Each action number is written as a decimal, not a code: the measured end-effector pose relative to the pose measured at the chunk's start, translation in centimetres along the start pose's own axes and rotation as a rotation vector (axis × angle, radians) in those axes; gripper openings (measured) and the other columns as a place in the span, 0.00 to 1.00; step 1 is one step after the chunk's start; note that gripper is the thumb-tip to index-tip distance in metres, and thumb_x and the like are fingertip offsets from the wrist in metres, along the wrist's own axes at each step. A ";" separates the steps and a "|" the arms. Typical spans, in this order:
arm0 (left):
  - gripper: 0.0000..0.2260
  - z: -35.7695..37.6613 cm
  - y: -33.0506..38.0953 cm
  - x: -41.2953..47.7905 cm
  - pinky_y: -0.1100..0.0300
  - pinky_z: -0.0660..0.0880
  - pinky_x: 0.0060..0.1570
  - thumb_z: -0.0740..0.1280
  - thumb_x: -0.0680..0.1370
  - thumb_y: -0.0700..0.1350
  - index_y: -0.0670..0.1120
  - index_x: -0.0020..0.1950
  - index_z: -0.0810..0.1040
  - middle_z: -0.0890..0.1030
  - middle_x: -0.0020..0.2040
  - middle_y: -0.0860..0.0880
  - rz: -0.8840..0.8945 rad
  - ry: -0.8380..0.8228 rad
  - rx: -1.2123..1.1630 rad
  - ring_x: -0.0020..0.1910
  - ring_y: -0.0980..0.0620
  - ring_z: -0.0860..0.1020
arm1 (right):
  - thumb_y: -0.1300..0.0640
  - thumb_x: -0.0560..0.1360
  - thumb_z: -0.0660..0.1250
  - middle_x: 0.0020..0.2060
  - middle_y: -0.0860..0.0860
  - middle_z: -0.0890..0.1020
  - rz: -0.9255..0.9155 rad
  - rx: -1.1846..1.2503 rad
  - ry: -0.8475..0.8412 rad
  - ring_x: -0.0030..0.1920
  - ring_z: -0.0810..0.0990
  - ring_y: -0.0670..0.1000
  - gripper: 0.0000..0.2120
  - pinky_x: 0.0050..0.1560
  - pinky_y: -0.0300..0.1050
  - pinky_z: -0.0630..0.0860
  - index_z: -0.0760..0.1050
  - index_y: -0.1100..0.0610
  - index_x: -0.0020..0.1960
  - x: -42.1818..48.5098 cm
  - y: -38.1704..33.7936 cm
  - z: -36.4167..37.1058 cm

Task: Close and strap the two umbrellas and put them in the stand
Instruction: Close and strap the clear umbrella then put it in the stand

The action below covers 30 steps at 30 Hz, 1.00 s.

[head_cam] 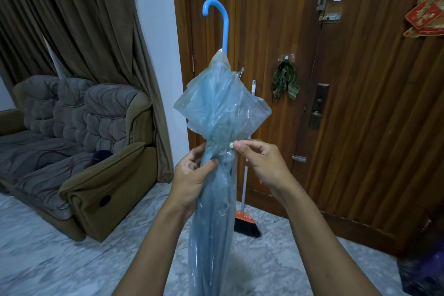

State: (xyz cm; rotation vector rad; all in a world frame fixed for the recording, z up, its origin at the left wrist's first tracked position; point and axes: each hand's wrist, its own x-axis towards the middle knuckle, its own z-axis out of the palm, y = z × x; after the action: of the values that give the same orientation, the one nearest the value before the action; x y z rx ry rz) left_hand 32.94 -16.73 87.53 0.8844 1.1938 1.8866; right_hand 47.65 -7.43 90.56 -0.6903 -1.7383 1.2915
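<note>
Nearest the lens, the lower end of the blue see-through umbrella (211,235) runs out of the bottom of the view between both forearms. Its long axis stands close to upright, with the hooked handle (222,21) on top and the tip end down, out of sight. Left hand (192,175) is wrapped round the gathered canopy just under the waist, thumb across the front. Right hand (262,163) pinches the strap's white snap (231,145) between thumb and forefinger, on the shaft's right side. Above the band the canopy flares loose. I judge the strap to be at the point of fastening: the press must go leftward, across the axis, against the left hand's hold. No stand or second umbrella is in view. Broom (245,220) stands by the door (360,103) behind.
</note>
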 end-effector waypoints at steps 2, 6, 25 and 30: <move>0.23 0.1 0.2 -0.3 0.57 0.81 0.40 0.74 0.70 0.36 0.41 0.64 0.76 0.85 0.50 0.43 -0.040 -0.055 -0.096 0.43 0.48 0.84 | 0.52 0.76 0.70 0.51 0.47 0.86 0.093 0.126 -0.045 0.52 0.83 0.40 0.12 0.52 0.44 0.80 0.84 0.57 0.55 -0.5 -0.2 0.3; 0.22 -0.3 0.3 -0.7 0.53 0.82 0.44 0.75 0.68 0.41 0.44 0.62 0.78 0.83 0.54 0.39 -0.134 -0.182 -0.190 0.46 0.44 0.84 | 0.53 0.75 0.71 0.49 0.56 0.87 0.155 0.315 -0.053 0.50 0.85 0.56 0.14 0.54 0.63 0.79 0.82 0.62 0.55 -1.4 -0.5 0.8; 0.41 1.8 0.5 -0.9 0.54 0.75 0.64 0.72 0.68 0.61 0.55 0.78 0.59 0.73 0.70 0.58 0.094 -0.139 0.742 0.65 0.59 0.75 | 0.53 0.76 0.71 0.37 0.43 0.85 -0.096 -0.133 0.218 0.34 0.82 0.35 0.06 0.32 0.28 0.72 0.84 0.54 0.46 -1.4 -1.8 1.8; 0.26 1.9 0.4 -0.9 0.64 0.79 0.54 0.71 0.76 0.46 0.53 0.73 0.69 0.80 0.59 0.57 0.185 -0.091 0.723 0.57 0.60 0.80 | 0.51 0.78 0.69 0.39 0.47 0.86 -0.083 -0.148 0.129 0.40 0.84 0.42 0.08 0.42 0.44 0.82 0.83 0.54 0.46 -1.3 -1.3 2.0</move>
State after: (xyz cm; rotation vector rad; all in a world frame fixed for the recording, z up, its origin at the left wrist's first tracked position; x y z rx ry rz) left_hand 34.94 -16.83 88.38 1.4824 1.8263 1.5200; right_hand 46.63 -9.84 91.16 -0.7611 -1.7502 1.0469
